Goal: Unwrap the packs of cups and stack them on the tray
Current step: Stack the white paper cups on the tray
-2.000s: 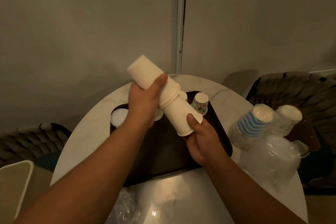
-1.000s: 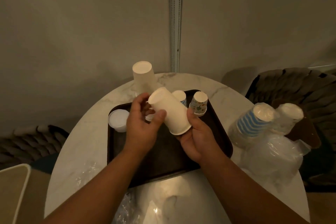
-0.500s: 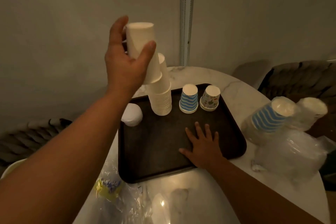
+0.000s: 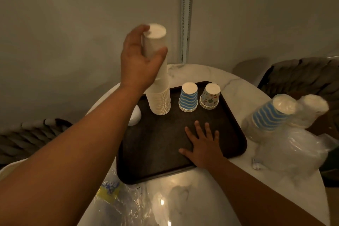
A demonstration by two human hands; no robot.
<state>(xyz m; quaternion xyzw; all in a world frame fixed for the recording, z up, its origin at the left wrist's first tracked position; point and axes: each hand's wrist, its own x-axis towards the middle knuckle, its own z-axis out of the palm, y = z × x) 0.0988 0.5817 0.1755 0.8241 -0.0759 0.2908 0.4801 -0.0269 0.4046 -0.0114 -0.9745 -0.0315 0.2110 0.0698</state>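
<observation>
The left hand (image 4: 141, 64) curls its grip around the top of the upright white stack (image 4: 159, 86), standing at the tray's (image 4: 165, 167) far-left corner, while the right hand (image 4: 202, 146) lies flat and empty on the tray, farther off.

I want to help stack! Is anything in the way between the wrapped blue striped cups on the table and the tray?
Nothing visible blocks them. The plastic-wrapped pack of blue striped paper cups stands just right of the dark rectangular tray; only bare white marble tabletop lies between.
</observation>
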